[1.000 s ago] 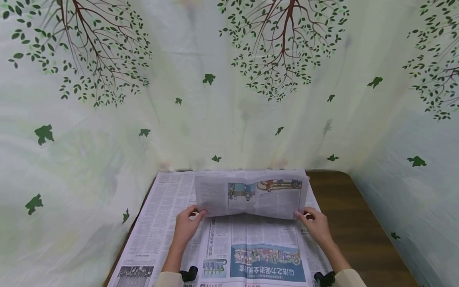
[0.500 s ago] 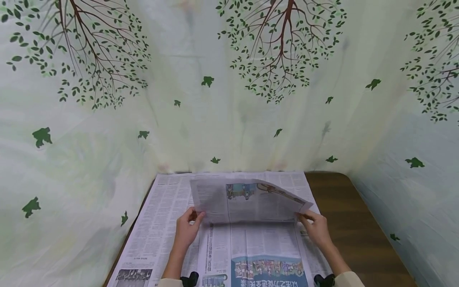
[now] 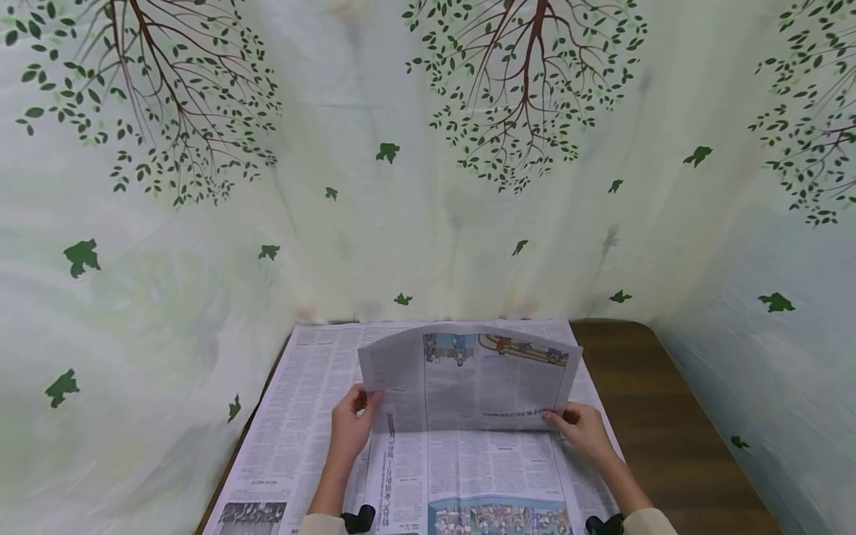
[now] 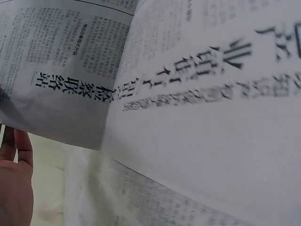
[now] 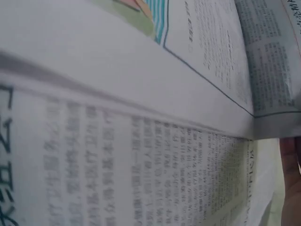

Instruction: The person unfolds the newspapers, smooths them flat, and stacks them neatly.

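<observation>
A newspaper lies in the middle of the table, its far part raised and curved up toward me as a flap with cartoon pictures along the top. My left hand pinches the flap's left edge between thumb and fingers. At the right edge, my right hand pinches the same flap, thumb on the near side. In the left wrist view the left hand shows at the paper's edge, its fingertips partly hidden. Only a sliver of the right hand appears in the right wrist view, beside the folded sheet.
Larger newspaper sheets spread under the held one, covering the table's left and middle. Brown wooden tabletop shows on the right. A leaf-patterned cloth hangs behind and along both sides. Black straps sit at the wrists.
The raised flap dipped back, its right corner bending, then came up again and now arches higher. Its fold sits nearer me, covering more of the printed picture. The right hand moved slightly down and inward.
</observation>
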`<state>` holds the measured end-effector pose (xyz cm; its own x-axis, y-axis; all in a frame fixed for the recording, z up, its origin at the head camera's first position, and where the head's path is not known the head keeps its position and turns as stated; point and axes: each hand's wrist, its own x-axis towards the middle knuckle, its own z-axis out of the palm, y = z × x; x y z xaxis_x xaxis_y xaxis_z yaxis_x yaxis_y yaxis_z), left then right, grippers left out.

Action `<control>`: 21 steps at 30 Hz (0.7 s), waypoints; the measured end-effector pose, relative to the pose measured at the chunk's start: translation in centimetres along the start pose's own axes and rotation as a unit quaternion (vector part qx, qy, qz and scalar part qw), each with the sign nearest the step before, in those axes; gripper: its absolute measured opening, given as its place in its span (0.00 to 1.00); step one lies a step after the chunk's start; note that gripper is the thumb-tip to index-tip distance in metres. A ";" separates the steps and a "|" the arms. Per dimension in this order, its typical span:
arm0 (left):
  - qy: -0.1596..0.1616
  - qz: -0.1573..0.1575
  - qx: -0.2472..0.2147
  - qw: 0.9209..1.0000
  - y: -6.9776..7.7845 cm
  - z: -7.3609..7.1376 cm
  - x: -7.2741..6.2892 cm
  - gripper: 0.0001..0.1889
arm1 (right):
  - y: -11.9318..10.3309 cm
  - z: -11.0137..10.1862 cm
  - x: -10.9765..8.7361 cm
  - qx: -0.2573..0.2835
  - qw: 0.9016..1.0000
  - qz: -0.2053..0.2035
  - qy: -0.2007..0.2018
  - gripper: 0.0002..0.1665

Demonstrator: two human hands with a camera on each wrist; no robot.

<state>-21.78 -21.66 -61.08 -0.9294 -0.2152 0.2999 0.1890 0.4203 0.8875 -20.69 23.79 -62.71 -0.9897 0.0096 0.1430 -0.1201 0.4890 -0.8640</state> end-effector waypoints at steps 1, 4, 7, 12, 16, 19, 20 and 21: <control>-0.003 -0.006 0.000 1.000 -0.2 0.1 -0.1 0.10 | 0.2 0.1 0.0 0.008 1.000 -0.001 0.007 0.09; -0.021 -0.026 0.007 0.999 -1.2 0.3 -0.5 0.12 | 0.6 0.1 0.0 0.010 1.000 0.007 0.023 0.11; -0.048 -0.047 0.023 0.997 -2.3 0.5 -0.9 0.13 | 0.8 0.1 0.1 0.001 0.999 0.037 0.028 0.13; -0.080 -0.069 0.060 0.993 -3.7 0.9 -1.4 0.15 | 1.1 0.1 0.0 -0.039 0.997 0.062 0.001 0.15; -0.078 -0.080 0.074 0.991 -3.9 1.0 -1.6 0.18 | 1.4 0.0 -0.4 -0.089 0.993 0.068 -0.044 0.08; -0.066 -0.084 0.080 0.991 -3.7 1.1 -1.5 0.18 | 1.7 0.0 -0.6 -0.108 0.990 0.071 -0.055 0.07; -0.063 -0.083 0.084 0.991 -3.7 1.2 -1.4 0.18 | 1.7 0.1 -0.6 -0.111 0.990 0.070 -0.051 0.06; -0.060 -0.084 0.090 0.991 -3.6 1.2 -1.3 0.18 | 1.8 0.1 -0.6 -0.111 0.990 0.069 -0.046 0.04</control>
<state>-21.62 -21.82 -65.14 -0.9762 -0.1927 0.0999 -0.0206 0.5405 0.8411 -20.34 24.57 -64.37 -0.9996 0.0152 -0.0233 0.0275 0.6687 -0.7431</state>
